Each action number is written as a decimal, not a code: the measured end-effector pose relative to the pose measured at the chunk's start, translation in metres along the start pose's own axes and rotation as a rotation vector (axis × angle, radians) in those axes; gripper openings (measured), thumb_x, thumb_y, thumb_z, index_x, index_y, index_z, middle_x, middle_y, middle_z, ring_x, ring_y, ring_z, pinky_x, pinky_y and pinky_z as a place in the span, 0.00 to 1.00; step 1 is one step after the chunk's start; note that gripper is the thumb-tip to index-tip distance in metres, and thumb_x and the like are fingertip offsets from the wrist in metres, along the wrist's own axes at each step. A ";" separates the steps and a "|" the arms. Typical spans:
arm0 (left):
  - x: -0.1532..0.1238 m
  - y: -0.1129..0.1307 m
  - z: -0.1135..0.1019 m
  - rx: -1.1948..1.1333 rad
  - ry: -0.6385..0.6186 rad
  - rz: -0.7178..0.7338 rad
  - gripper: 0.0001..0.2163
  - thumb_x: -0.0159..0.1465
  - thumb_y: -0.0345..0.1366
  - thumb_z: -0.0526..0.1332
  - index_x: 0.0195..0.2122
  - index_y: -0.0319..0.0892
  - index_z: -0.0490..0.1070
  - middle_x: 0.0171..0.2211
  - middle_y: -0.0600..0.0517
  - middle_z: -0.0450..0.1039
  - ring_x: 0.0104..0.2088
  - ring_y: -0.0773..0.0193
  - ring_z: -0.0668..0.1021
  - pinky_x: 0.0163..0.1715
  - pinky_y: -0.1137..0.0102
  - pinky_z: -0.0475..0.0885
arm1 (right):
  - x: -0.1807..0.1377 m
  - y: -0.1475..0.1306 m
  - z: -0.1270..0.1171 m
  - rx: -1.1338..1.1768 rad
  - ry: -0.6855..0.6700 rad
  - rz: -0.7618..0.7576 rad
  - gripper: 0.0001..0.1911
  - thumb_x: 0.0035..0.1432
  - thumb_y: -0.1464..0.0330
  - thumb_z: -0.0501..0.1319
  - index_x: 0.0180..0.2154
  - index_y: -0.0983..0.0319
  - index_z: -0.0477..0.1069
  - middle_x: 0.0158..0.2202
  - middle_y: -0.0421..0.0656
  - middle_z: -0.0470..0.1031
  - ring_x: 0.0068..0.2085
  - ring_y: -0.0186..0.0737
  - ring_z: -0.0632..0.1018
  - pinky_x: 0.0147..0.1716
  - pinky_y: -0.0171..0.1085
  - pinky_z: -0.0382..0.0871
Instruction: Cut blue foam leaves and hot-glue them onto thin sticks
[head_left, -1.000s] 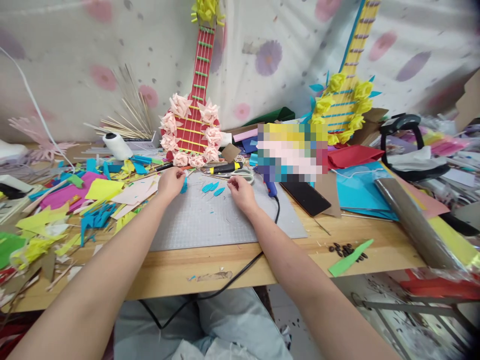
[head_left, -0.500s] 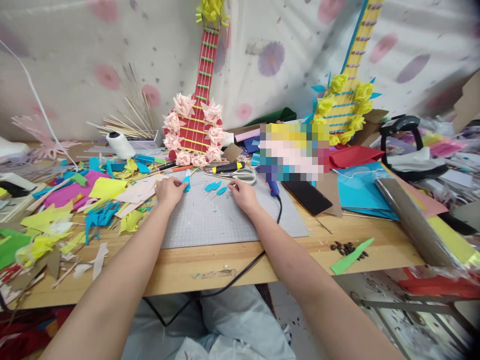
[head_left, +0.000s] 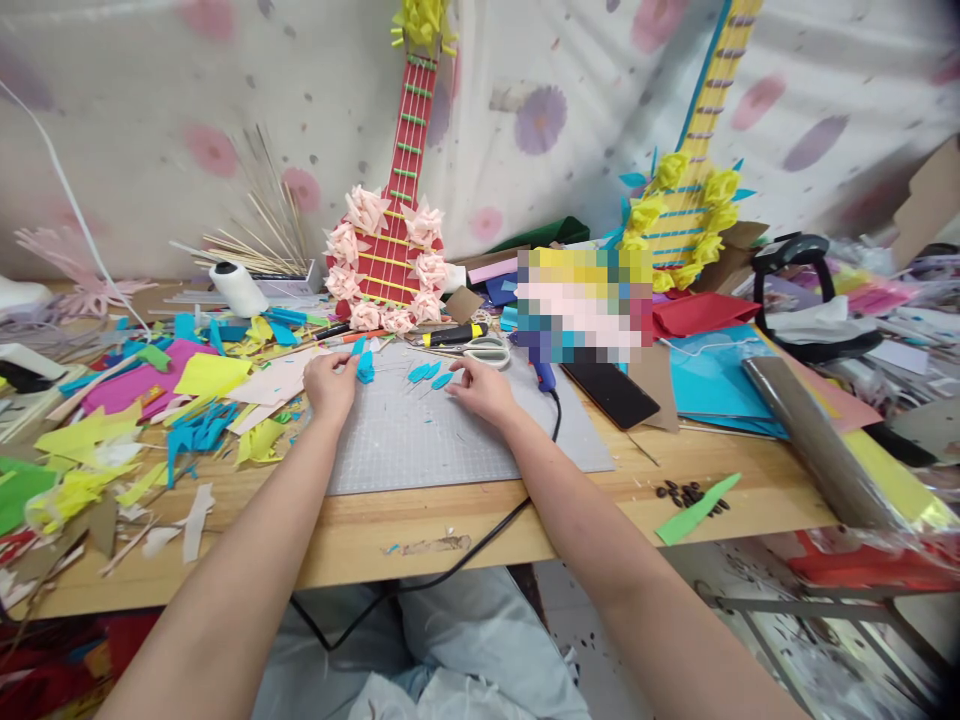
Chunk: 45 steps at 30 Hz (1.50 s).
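Observation:
Between the thumb and fingers of my left hand [head_left: 330, 385] are small blue paper leaves [head_left: 365, 366], held at the left part of the grey cutting mat [head_left: 420, 455]. Several more blue leaves [head_left: 430, 371] on thin stems lie on the mat between my hands. My right hand [head_left: 482, 390] hovers just right of them, fingers slightly apart, with nothing visible in it. Behind that hand lie scissors [head_left: 491, 349] with pale handles, and a yellow-and-black utility knife [head_left: 455, 335].
A blue glue gun [head_left: 541, 368] trails a black cord over the table edge. Right of it rests a black phone [head_left: 611, 390]. Paper scraps [head_left: 214, 375] cover the left side. Behind stand a red paper guitar [head_left: 386, 265] with pink flowers and a yellow one [head_left: 679, 220].
My left hand has shifted slightly left and turned, tilting the blue leaves. The fingers of my right hand have spread a little near the leaves on the mat.

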<state>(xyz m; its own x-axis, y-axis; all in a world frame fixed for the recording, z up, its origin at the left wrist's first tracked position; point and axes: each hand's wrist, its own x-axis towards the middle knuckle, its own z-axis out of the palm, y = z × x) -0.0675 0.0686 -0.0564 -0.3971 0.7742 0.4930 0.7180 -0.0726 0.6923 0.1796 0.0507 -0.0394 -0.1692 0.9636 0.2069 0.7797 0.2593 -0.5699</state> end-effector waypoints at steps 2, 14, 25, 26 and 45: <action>-0.010 0.012 -0.005 0.050 0.110 0.153 0.08 0.54 0.38 0.59 0.31 0.43 0.75 0.31 0.47 0.72 0.37 0.57 0.70 0.42 0.61 0.61 | 0.001 -0.001 0.000 0.074 0.038 -0.054 0.21 0.40 0.61 0.66 0.40 0.58 0.69 0.36 0.41 0.70 0.35 0.36 0.70 0.35 0.35 0.62; -0.055 0.057 0.002 -0.110 -0.091 0.527 0.09 0.57 0.36 0.57 0.39 0.46 0.72 0.37 0.48 0.70 0.40 0.61 0.70 0.43 0.62 0.63 | -0.005 -0.029 0.010 1.044 -0.272 0.163 0.17 0.43 0.70 0.64 0.38 0.61 0.63 0.23 0.35 0.69 0.24 0.28 0.72 0.21 0.27 0.60; -0.067 0.062 0.025 -0.802 -0.306 -0.338 0.10 0.48 0.39 0.62 0.26 0.40 0.64 0.25 0.53 0.70 0.28 0.66 0.75 0.33 0.69 0.69 | -0.003 -0.040 0.016 1.146 -0.247 0.308 0.16 0.43 0.73 0.64 0.34 0.62 0.61 0.25 0.37 0.72 0.27 0.31 0.75 0.28 0.33 0.70; -0.066 0.061 0.022 -0.844 -0.284 -0.363 0.10 0.48 0.39 0.62 0.26 0.40 0.63 0.25 0.54 0.70 0.29 0.66 0.76 0.34 0.69 0.70 | -0.003 -0.038 0.008 1.101 -0.261 0.284 0.16 0.43 0.72 0.64 0.35 0.62 0.61 0.27 0.38 0.73 0.29 0.31 0.76 0.28 0.33 0.70; -0.057 0.048 0.002 -0.770 -0.174 -0.276 0.12 0.46 0.37 0.62 0.24 0.41 0.58 0.21 0.59 0.62 0.21 0.71 0.72 0.23 0.72 0.72 | 0.008 0.093 -0.056 0.020 0.159 0.428 0.26 0.43 0.53 0.61 0.38 0.66 0.69 0.34 0.48 0.73 0.37 0.43 0.73 0.36 0.39 0.65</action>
<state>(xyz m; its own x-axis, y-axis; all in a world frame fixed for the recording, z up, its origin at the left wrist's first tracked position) -0.0094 0.0227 -0.0523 -0.3622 0.9085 0.2085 -0.0090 -0.2271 0.9738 0.2841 0.0785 -0.0465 0.2617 0.9628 0.0677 0.7471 -0.1577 -0.6457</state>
